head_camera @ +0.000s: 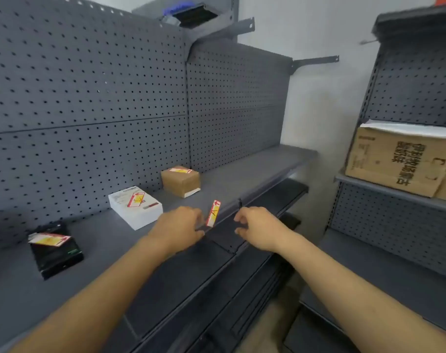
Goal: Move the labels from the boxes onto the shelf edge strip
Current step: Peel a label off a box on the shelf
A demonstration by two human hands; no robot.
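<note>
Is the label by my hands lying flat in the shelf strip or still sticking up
Sticking up. The label stands tilted, its lower end at the shelf edge strip, between the left hand and right hand.

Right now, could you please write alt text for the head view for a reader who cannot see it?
A person's left hand holds a red and yellow label at the shelf edge strip, with the right hand curled beside it. Behind, a black box, white box and brown box each carry a label.

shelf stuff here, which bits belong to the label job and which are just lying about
Job: loose label at the shelf edge strip, left hand, right hand, brown box, white box, black box, each bearing a label.

Lying about: large carton on the right-side shelving, pegboard.
</note>
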